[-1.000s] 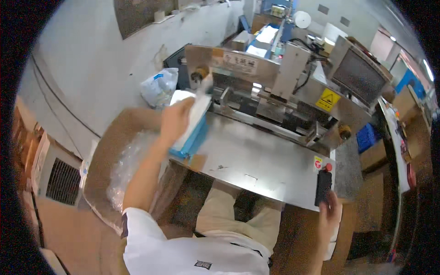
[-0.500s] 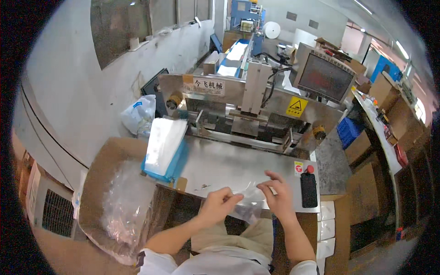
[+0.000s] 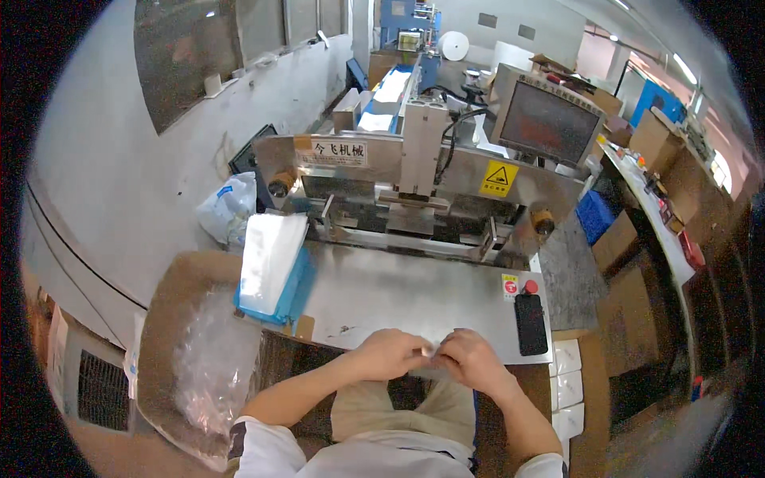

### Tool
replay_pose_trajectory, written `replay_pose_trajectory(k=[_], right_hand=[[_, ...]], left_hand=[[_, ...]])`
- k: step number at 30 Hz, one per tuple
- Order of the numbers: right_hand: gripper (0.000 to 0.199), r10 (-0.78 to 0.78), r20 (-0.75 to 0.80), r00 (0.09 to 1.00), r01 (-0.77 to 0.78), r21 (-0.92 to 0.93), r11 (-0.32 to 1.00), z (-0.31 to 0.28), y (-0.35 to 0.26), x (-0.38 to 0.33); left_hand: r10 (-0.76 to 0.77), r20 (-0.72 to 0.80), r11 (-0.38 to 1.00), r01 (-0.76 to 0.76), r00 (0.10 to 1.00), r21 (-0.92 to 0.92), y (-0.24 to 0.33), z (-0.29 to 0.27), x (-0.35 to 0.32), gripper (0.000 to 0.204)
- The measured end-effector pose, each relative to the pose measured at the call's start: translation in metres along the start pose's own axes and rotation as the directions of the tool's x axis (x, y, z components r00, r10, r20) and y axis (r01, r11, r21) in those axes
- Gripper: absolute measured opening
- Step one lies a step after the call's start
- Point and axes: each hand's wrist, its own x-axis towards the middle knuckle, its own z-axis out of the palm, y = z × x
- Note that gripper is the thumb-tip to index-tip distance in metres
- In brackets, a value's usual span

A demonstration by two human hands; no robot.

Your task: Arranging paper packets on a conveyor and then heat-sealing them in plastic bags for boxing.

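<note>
Over the near edge of the metal table, my left hand (image 3: 390,354) and my right hand (image 3: 470,357) almost meet, fingers pinched. Between the fingertips shows a small pale bit of the clear plastic bag (image 3: 431,351); my hands hide nearly all of it. To the left, a stack of white flat sheets (image 3: 271,253) leans in a blue holder (image 3: 293,296) on the table. Left of my left forearm, a cardboard box (image 3: 169,307) holds a heap of clear plastic bags (image 3: 213,350).
The metal table (image 3: 374,291) fronts a machine (image 3: 414,203) with a monitor (image 3: 551,123). A black phone (image 3: 531,325) lies at the right edge, below a red button (image 3: 531,287). White packs (image 3: 567,390) are stacked right of my right forearm. A stuffed plastic bag (image 3: 229,209) sits by the wall.
My hands have drawn together, and the right one has come down and its fingers have closed. The clear plastic, spread between them before, is now mostly out of sight. The view has shifted slightly.
</note>
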Motion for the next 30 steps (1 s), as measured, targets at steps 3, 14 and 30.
replay_pose_trajectory(k=[3, 14, 30], right_hand=[[0.013, -0.005, 0.018, 1.000, 0.002, 0.112, 0.994, 0.001, 0.009, 0.000], [0.014, 0.050, 0.226, 0.973, -0.113, 0.276, 0.954, -0.014, 0.096, 0.048], [0.030, 0.514, 0.029, 0.857, -0.498, -0.209, 0.842, 0.034, 0.282, 0.211]], left_hand=[[-0.043, 0.152, 0.978, 0.010, 0.987, 0.210, -0.018, 0.005, -0.003, 0.028], [-0.031, 0.221, 0.998, 0.016, 0.975, 0.069, -0.080, -0.080, 0.022, 0.026], [-0.150, -0.220, 0.848, 0.011, 0.964, -0.529, -0.243, -0.141, 0.233, 0.042]])
